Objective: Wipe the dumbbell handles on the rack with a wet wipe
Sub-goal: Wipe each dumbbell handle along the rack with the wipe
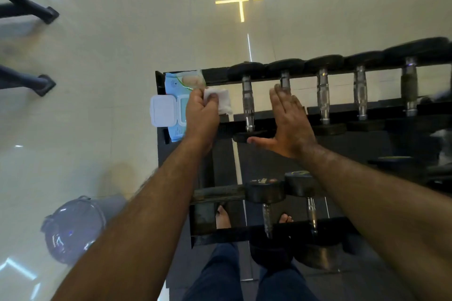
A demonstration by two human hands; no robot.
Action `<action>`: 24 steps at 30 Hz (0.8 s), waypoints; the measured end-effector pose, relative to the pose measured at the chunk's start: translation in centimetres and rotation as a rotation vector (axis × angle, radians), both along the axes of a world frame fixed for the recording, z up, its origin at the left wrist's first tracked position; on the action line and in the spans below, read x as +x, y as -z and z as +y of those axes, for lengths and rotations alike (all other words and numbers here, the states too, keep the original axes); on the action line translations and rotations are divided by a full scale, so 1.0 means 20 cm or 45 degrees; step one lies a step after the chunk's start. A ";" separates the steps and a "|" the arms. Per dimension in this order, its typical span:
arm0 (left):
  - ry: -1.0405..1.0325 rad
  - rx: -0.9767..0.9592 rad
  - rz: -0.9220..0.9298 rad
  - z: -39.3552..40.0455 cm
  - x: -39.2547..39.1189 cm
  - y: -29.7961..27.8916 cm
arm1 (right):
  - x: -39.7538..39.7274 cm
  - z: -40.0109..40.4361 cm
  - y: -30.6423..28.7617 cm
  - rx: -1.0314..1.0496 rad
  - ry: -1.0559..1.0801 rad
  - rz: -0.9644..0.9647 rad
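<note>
A black dumbbell rack (221,76) fills the right half of the head view, with several chrome-handled dumbbells on its top tier. My left hand (201,115) pinches a white wet wipe (221,101) just left of the leftmost dumbbell handle (248,105). My right hand (287,121) lies flat with straight fingers over the second dumbbell handle (285,79), fingertips reaching its upper part. A blue wet wipe pack (182,85) with its white lid (163,110) flipped open rests on the rack's left end.
Two more dumbbells (266,217) sit on the lower tier near my feet. A grey round bin (73,227) stands on the shiny floor at lower left. Dark equipment legs (42,84) reach in from the left edge.
</note>
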State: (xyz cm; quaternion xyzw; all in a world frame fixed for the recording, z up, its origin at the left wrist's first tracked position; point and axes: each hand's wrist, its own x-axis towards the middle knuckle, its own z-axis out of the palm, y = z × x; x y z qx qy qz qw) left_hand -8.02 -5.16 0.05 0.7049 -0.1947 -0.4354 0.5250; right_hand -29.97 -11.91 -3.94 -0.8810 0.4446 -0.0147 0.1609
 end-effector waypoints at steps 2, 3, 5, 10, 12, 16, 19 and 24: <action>-0.140 -0.023 -0.046 0.02 0.03 -0.01 | 0.09 0.07 -0.04 -0.099 -0.240 0.012; -0.210 -0.030 -0.060 0.03 0.04 0.00 | 0.16 0.10 -0.06 -0.132 -0.378 0.108; -0.343 -0.045 -0.016 0.05 0.06 0.01 | 0.33 0.13 -0.11 -0.087 -0.541 0.360; -0.523 -0.036 0.074 0.12 0.09 0.00 | 0.63 0.21 -0.13 -0.048 -0.378 0.952; -0.526 -0.042 0.063 0.15 0.09 -0.01 | 0.66 0.23 -0.09 -0.091 -0.356 1.023; -0.501 -0.043 0.040 0.21 0.11 -0.02 | 0.60 0.22 -0.02 -0.196 -0.396 0.769; -0.495 -0.045 0.031 0.24 0.11 -0.02 | 0.48 0.20 0.02 -0.168 -0.360 0.414; -0.498 -0.036 0.086 0.22 0.11 0.00 | 0.25 0.21 0.06 0.031 -0.147 -0.191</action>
